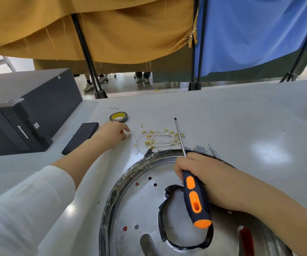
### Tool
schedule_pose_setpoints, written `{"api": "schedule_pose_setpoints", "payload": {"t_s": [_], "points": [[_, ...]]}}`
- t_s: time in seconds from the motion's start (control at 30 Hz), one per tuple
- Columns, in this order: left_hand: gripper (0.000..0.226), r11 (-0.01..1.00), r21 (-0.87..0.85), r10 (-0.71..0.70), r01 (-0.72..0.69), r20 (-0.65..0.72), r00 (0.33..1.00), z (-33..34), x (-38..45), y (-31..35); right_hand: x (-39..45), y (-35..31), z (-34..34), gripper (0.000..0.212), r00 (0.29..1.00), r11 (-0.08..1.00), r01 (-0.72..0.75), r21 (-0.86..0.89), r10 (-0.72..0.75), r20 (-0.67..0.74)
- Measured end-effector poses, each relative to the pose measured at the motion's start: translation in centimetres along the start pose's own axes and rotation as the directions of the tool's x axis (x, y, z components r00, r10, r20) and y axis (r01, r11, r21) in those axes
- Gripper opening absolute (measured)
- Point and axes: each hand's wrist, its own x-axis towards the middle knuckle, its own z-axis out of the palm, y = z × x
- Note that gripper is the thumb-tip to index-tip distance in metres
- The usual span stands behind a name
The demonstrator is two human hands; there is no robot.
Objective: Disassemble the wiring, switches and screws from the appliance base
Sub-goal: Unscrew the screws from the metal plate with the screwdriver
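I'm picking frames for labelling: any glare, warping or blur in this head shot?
Head view: overhead light glares off the table and the appliance base; wide-angle lens bows the table edge and stands; left hand and wires slightly soft; screwdriver in the right hand sharp.

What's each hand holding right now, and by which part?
The right hand holds the screwdriver by its orange-and-black handle, shaft pointing away. The left hand rests on the table; whether its fingertips pinch anything cannot be told.

Appliance base (130, 200): near rim cut off by bottom edge, far rim hidden behind right hand (200, 174). Small parts (201, 148) beyond base: too small to identify.
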Motion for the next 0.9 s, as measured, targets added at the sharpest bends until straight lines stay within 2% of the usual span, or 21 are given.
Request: {"api": "schedule_pose_setpoints", "payload": {"t_s": [0.1, 0.17, 0.2, 0.23, 0.3, 0.33, 0.37, 0.43, 0.5, 0.6, 0.67, 0.73, 0.83, 0.9], "points": [[0.044, 0.999, -0.049, -0.011, 0.009, -0.053, 0.999, -0.5, -1.0, 0.2, 0.0, -0.8, -0.6, 0.03, 0.999, 1.0, -0.025, -0.007, 0.026, 0.025], [0.036, 0.99, -0.139, -0.02, -0.004, -0.168, 0.986, -1.3, -2.4, 0.8, -0.1, -1.1, -0.8, 0.029, 0.999, 0.999, -0.036, 0.014, 0.036, 0.031], [0.028, 0.972, -0.236, -0.031, -0.017, -0.2, 0.979, -1.7, -3.4, 1.4, -0.2, -1.3, -0.9, 0.029, 0.998, 0.999, -0.042, 0.035, 0.041, 0.039], [0.021, 0.93, -0.366, -0.032, -0.04, -0.19, 0.981, -2.1, -4.5, 2.1, -0.2, -1.3, -1.0, 0.028, 0.998, 0.997, -0.049, 0.065, 0.046, 0.049], [0.016, 0.768, -0.635, 0.04, -0.077, -0.072, 0.997, -2.8, -7.2, 3.9, -0.4, -1.4, -1.2, 0.026, 0.996, 0.993, -0.069, 0.092, 0.063, 0.064], [0.016, 0.687, -0.723, 0.1, -0.073, -0.006, 0.995, -3.0, -8.7, 4.9, -0.2, -1.3, -1.1, 0.025, 0.996, 0.994, -0.071, 0.089, 0.066, 0.059], [0.017, 0.648, -0.758, 0.157, -0.071, 0.041, 0.987, -3.0, -10.0, 5.7, 0.0, -1.3, -1.0, 0.024, 0.995, 0.989, -0.093, 0.119, 0.087, 0.055], [0.02, 0.681, -0.725, 0.24, -0.108, 0.082, 0.967, -2.4, -12.3, 6.9, 0.1, -1.3, -0.7, 0.023, 0.997, 0.978, -0.079, 0.191, 0.081, -0.005], [0.035, 0.726, -0.668, 0.282, -0.164, 0.071, 0.957, -1.9, -13.8, 7.5, -0.4, -1.4, -0.9, 0.022, 0.988, 0.97, -0.098, 0.224, 0.121, -0.092], [0.048, 0.755, -0.637, 0.245, -0.154, 0.056, 0.968, -1.9, -15.3, 7.4, -0.8, -2.2, -2.3, 0.026, 0.961, 0.921, -0.116, 0.372, 0.2, -0.193], [0.048, 0.774, -0.625, 0.17, -0.099, 0.055, 0.984, -1.8, -16.3, 6.9, -1.8, -2.6, -3.2, 0.012, 0.954, 0.939, -0.074, 0.337, 0.165, -0.25], [0.047, 0.771, -0.636, 0.08, -0.032, 0.046, 0.996, -1.5, -17.3, 6.5, -2.3, -3.1, -3.6, 0.005, 0.94, 0.953, -0.121, 0.276, 0.199, -0.275], [0.046, 0.719, -0.693, -0.038, 0.045, 0.025, 0.999, -1.1, -18.6, 6.1, -2.9, -3.6, -2.4, 0.028, 0.943, 0.971, -0.225, 0.075, 0.236, -0.233], [0.046, 0.705, -0.706, -0.088, 0.076, 0.019, 0.996, -0.9, -19.4, 6.1, -2.8, -3.6, -1.4, 0.031, 0.919, 0.953, -0.302, 0.015, 0.295, -0.26]]}}
